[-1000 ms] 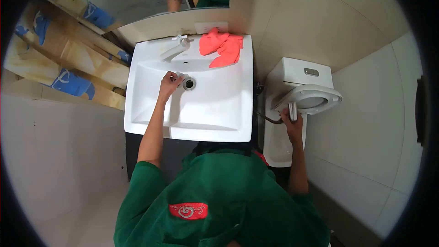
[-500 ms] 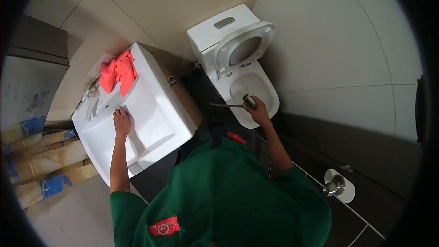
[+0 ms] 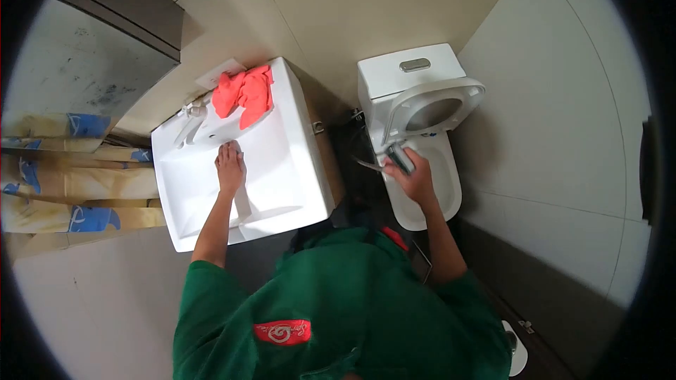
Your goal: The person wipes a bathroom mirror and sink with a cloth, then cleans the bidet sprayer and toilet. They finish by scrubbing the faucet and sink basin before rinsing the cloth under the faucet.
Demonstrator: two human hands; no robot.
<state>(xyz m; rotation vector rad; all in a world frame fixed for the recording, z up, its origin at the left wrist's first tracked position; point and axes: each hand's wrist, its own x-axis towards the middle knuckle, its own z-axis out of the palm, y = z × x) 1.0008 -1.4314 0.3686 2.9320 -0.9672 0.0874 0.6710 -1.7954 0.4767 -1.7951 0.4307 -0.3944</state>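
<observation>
Evidently spread between two fixtures: left hand [image 3: 229, 162] down in the sink [image 3: 299, 134], right hand [image 3: 417, 174] above the toilet [image 3: 380, 74]

Seen from overhead, in a small bathroom, in a green shirt [image 3: 331, 302]. On the left, palm down in the white sink, just beside the overflow hole [image 3: 213, 136]; with fingers close together and bent downward, perhaps for support; impossible to tell whether empty or grasping, because of the hidden fingertips. On the right, clasping a metal cylinder [image 3: 400, 158], tilted and slightly blurred, over the open toilet; seemingly wrapped well round for a secure one-handed hold. Next to the cylinder, a thin curved strip [image 3: 367, 165], pointing toward the sink; attached or merely pinched alongside, not clear. Behind, a raised seat [image 3: 407, 105], probably propped up to leave the toilet open. On the sink's back corner, near the tap [image 3: 189, 127], a bunched coral cloth [image 3: 245, 95], likely set there for easy reach and out of the way. Farther left, a mirror [image 3: 91, 56] and a beige-and-blue curtain [image 3: 77, 186].
</observation>
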